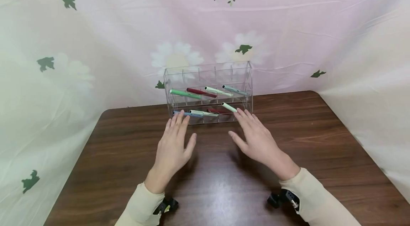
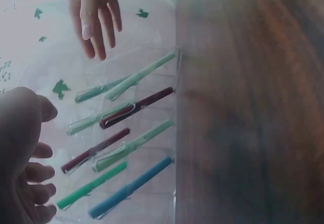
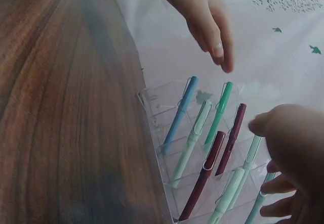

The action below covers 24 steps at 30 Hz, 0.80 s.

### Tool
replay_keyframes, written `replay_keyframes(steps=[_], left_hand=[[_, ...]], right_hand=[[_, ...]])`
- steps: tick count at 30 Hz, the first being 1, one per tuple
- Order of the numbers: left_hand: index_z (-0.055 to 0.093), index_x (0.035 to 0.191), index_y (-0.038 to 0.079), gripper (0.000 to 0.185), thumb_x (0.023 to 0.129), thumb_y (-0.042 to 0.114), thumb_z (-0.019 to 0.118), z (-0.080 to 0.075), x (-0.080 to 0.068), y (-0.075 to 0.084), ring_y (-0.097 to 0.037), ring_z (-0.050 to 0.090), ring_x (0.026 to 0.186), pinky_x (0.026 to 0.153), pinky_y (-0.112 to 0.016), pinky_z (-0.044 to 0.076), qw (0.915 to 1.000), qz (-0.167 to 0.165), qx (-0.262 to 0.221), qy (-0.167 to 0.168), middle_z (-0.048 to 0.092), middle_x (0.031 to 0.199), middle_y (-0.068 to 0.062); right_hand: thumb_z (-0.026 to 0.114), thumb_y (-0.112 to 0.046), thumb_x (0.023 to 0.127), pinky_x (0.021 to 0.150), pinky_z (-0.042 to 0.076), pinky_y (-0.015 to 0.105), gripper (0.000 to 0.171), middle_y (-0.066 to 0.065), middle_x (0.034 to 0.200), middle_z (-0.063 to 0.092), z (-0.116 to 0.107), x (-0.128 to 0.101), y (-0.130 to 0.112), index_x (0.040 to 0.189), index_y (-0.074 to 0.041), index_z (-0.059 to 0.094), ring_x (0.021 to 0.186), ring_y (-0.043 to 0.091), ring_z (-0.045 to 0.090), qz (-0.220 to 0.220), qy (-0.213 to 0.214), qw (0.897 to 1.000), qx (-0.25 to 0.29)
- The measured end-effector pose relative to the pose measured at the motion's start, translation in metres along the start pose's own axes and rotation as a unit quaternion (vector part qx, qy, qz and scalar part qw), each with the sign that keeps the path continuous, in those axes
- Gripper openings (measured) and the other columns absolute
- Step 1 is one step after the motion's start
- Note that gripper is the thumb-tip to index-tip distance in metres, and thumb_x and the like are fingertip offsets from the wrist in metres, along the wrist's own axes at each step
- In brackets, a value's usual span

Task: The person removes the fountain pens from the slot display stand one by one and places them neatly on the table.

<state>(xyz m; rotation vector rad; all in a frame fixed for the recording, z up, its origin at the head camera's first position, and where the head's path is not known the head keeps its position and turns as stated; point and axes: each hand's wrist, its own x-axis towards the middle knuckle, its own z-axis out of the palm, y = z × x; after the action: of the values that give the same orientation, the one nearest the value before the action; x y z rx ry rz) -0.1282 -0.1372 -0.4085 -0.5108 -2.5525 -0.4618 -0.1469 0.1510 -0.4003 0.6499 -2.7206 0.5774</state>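
Note:
A clear acrylic pen rack [image 1: 251,80] stands at the far side of the table with pens in two rows. The upper row holds a bright green pen [image 1: 185,94], a dark red pen [image 1: 201,93], a pale green pen [image 1: 218,91] and a grey-blue pen [image 1: 235,90]. Below are a blue pen [image 2: 132,186], another pale green pen [image 1: 203,113], a second dark red pen [image 3: 202,176] and one more pale green pen [image 1: 229,107]. My left hand [image 1: 173,149] is nearest the rack's left end, fingers extended, holding nothing. Likewise empty, my right hand [image 1: 257,140] reaches toward its right end, fingertips overlapping a pale green pen.
The brown wood-grain table [image 1: 128,169] extends around the rack. Behind and beside it hangs a pale cloth backdrop [image 1: 128,33] printed with leaves, birds and daisies. Each wrist carries a small black camera, one on the left [image 1: 166,205] and one on the right [image 1: 283,198].

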Motion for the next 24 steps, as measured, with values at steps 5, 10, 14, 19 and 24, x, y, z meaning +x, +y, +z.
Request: replay_keyframes(steps=[5, 10, 14, 19, 24], left_hand=[[0.067, 0.139, -0.007, 0.044, 0.102, 0.016, 0.072, -0.006, 0.007, -0.008, -0.038, 0.066, 0.138, 0.111, -0.053, 0.059, 0.9972, 0.009, -0.037, 0.065, 0.065, 0.15, -0.022], [0.075, 0.128, -0.006, 0.03, 0.102, 0.008, 0.069, -0.013, 0.014, -0.014, -0.036, 0.081, 0.103, 0.059, -0.042, 0.066, 0.9928, 0.001, -0.062, 0.103, 0.076, 0.132, -0.021], [0.081, 0.115, -0.004, 0.02, 0.102, 0.006, 0.069, -0.016, 0.02, -0.019, -0.032, 0.082, 0.082, 0.059, -0.043, 0.066, 0.9886, -0.018, -0.084, 0.123, 0.082, 0.112, -0.02], [0.083, 0.103, -0.004, 0.015, 0.1, 0.006, 0.072, -0.018, 0.025, -0.027, -0.031, 0.081, 0.075, 0.065, -0.049, 0.068, 0.9832, -0.044, -0.108, 0.14, 0.083, 0.096, -0.019], [0.081, 0.105, -0.004, 0.013, 0.099, 0.004, 0.073, -0.014, 0.028, -0.042, -0.032, 0.08, 0.081, 0.07, -0.051, 0.067, 0.9768, -0.058, -0.13, 0.16, 0.082, 0.093, -0.017]], right_hand=[[0.076, -0.024, 0.101, 0.114, 0.054, 0.064, 0.055, 0.023, 0.153, 0.063, 0.001, 0.007, 0.004, 0.147, 0.003, 0.063, 0.142, 0.042, 0.061, -0.01, 0.083, 0.996, 0.034], [0.078, -0.014, 0.098, 0.094, 0.064, 0.063, 0.04, 0.022, 0.136, 0.074, 0.004, 0.014, 0.008, 0.135, 0.001, 0.072, 0.123, 0.04, 0.074, -0.029, 0.142, 0.988, 0.061], [0.079, -0.009, 0.097, 0.077, 0.066, 0.051, 0.034, 0.019, 0.125, 0.079, 0.006, 0.017, 0.011, 0.129, 0.0, 0.076, 0.094, 0.031, 0.08, -0.04, 0.17, 0.981, 0.085], [0.08, -0.005, 0.095, 0.061, 0.053, 0.035, 0.028, 0.016, 0.112, 0.082, 0.009, 0.021, 0.018, 0.123, -0.002, 0.079, 0.071, 0.018, 0.065, -0.046, 0.186, 0.977, 0.097], [0.079, -0.002, 0.096, 0.06, 0.052, 0.033, 0.026, 0.015, 0.106, 0.082, 0.009, 0.026, 0.025, 0.122, -0.001, 0.079, 0.072, 0.022, 0.066, -0.028, 0.168, 0.976, 0.133]])
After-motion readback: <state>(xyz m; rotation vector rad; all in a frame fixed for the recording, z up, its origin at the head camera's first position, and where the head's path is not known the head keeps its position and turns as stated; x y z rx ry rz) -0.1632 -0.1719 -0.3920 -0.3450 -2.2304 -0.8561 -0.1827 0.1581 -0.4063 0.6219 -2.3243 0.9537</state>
